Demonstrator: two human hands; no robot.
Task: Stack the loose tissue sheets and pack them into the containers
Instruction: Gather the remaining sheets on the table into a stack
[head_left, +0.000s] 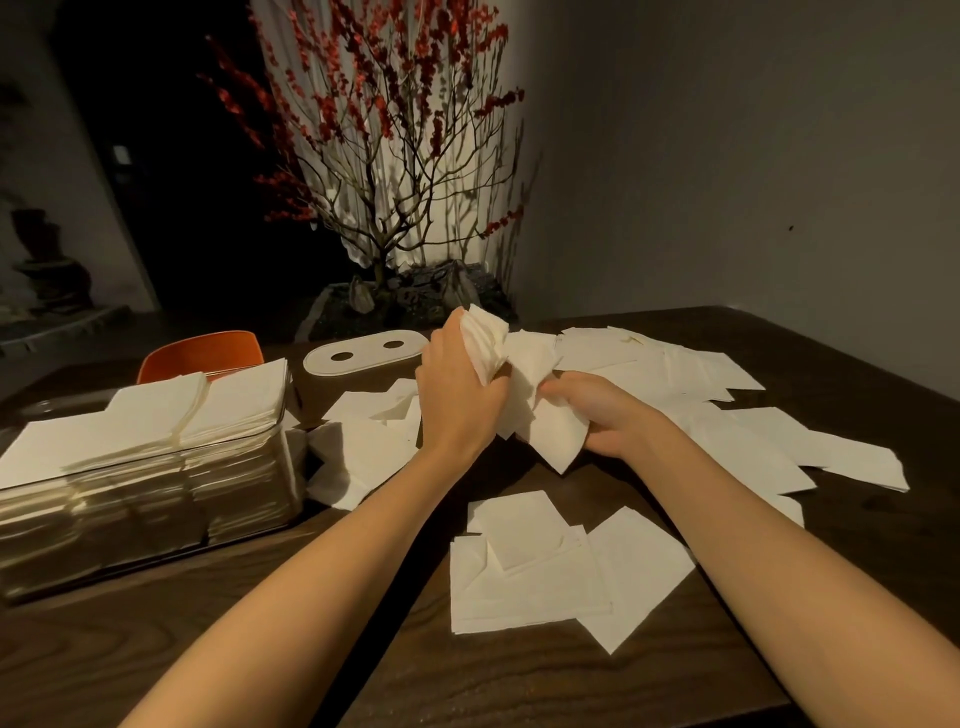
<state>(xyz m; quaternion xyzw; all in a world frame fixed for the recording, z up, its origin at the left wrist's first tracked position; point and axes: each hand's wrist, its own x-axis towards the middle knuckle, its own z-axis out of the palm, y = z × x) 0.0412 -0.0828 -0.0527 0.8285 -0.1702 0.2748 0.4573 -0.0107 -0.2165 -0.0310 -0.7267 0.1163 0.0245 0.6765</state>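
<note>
My left hand (460, 387) grips a thick bunch of white tissue sheets (524, 384) upright above the middle of the dark wooden table (208, 639). My right hand (597, 410) holds the lower right side of the same bunch, fingers curled into the sheets. Loose tissue sheets (675, 369) lie scattered behind and to the right of my hands. A small loose pile of sheets (540, 571) lies near me, between my forearms. At the left stands a clear container (145, 499) filled with stacked tissues up past its rim.
A brown tissue box with a white two-hole lid (358, 353) sits behind the clear container. An orange chair back (202, 353) shows beyond the table's far edge. A potted tree with red blossoms (395, 182) stands behind the table.
</note>
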